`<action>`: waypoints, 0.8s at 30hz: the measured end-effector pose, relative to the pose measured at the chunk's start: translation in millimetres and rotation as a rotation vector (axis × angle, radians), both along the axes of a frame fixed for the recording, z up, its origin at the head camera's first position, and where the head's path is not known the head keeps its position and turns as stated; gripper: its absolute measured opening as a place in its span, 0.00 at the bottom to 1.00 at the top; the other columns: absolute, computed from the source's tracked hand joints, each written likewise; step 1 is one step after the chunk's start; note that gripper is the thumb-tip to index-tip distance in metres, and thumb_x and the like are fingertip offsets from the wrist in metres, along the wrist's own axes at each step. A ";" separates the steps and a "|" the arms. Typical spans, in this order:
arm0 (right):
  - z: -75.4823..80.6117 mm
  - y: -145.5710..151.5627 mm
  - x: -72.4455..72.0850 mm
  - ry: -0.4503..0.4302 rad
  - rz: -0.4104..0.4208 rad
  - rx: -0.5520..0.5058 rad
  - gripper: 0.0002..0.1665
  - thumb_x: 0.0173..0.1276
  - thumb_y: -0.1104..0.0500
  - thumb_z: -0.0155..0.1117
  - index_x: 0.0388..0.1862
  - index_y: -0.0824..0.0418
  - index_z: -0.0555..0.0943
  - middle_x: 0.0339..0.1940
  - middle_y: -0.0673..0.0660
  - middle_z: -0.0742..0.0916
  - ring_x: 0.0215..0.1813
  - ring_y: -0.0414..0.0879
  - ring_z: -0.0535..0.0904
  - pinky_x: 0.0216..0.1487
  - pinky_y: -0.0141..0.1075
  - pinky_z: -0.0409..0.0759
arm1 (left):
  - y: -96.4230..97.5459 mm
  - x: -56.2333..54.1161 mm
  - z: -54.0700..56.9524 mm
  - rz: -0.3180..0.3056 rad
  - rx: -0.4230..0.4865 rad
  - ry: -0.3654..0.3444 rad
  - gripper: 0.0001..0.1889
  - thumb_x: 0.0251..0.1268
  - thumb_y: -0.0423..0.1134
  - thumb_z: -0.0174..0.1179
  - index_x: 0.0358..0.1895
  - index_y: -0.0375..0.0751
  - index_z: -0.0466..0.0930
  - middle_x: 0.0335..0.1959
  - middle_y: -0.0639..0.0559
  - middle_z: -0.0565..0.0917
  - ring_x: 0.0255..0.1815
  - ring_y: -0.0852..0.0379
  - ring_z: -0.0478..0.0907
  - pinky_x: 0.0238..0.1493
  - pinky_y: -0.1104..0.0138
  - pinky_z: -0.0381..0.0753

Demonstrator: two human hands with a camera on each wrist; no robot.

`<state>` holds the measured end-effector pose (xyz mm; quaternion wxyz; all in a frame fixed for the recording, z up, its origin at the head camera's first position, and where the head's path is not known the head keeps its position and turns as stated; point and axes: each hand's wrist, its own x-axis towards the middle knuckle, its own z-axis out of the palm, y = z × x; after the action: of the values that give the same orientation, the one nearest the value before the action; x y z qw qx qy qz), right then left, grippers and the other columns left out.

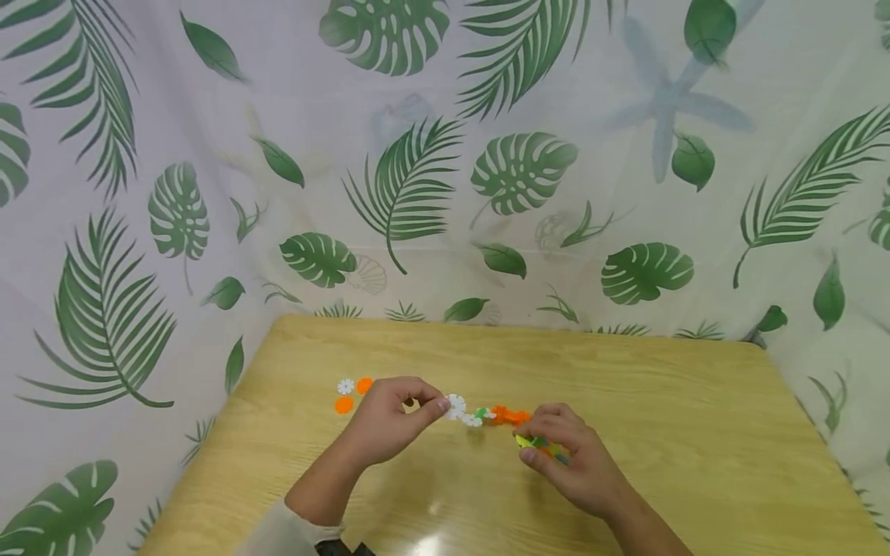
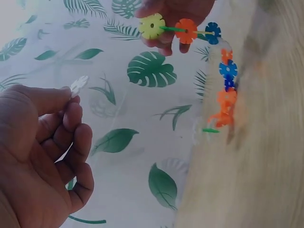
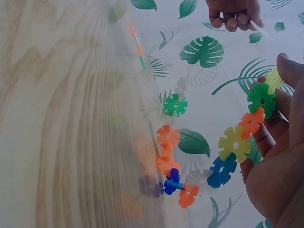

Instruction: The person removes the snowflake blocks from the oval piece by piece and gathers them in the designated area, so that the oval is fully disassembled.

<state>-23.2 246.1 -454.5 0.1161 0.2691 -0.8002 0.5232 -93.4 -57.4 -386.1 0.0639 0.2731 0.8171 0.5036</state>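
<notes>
My left hand point(image 1: 392, 421) pinches a single white snowflake disc point(image 2: 79, 85) between thumb and forefinger. The right hand point(image 1: 573, 455) holds one end of a chain of interlocking snowflake discs, pinching near a yellow disc point(image 3: 273, 80). From there the chain droops in a curve through green point(image 3: 262, 100), orange, yellow, blue point(image 3: 222, 171) and white discs to several orange ones point(image 3: 168, 136). Green and white discs form its far end. In the left wrist view the white disc is apart from the chain; in the head view it appears close to that end.
On the wooden table point(image 1: 660, 401), left of the left hand, lie a loose white disc point(image 1: 345, 386) and two orange discs point(image 1: 344, 405). A leaf-printed cloth point(image 1: 431, 286) hangs behind the table and along its sides.
</notes>
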 end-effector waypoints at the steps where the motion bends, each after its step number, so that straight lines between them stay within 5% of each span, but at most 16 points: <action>1: -0.3 0.5 0.6 -0.008 0.001 0.001 0.20 0.70 0.70 0.69 0.55 0.51 0.86 0.50 0.49 0.85 0.57 0.45 0.72 0.56 0.36 0.77 | -1.1 0.4 -3.2 0.010 -0.009 -0.014 0.07 0.75 0.47 0.65 0.37 0.54 0.90 0.40 0.64 0.88 0.42 0.61 0.82 0.51 0.57 0.77; 18: 1.1 -1.6 3.0 -0.021 -0.016 0.032 0.20 0.70 0.68 0.70 0.55 0.49 0.86 0.48 0.45 0.87 0.57 0.45 0.73 0.54 0.37 0.77 | -38.9 -8.4 -38.0 0.181 -0.115 -0.073 0.06 0.74 0.48 0.65 0.41 0.55 0.91 0.39 0.65 0.88 0.40 0.57 0.80 0.36 0.62 0.81; 24: 1.5 -3.5 3.5 0.003 -0.009 0.026 0.20 0.69 0.69 0.70 0.55 0.50 0.87 0.48 0.44 0.88 0.58 0.46 0.72 0.57 0.37 0.75 | -50.4 -14.1 -48.2 0.222 -0.158 -0.065 0.06 0.74 0.43 0.65 0.43 0.50 0.91 0.40 0.62 0.88 0.42 0.59 0.82 0.41 0.61 0.82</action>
<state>-19.7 242.6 -453.1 0.1162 0.2675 -0.8079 0.5121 -107.5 -107.9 -434.3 0.0553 0.1585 0.8770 0.4502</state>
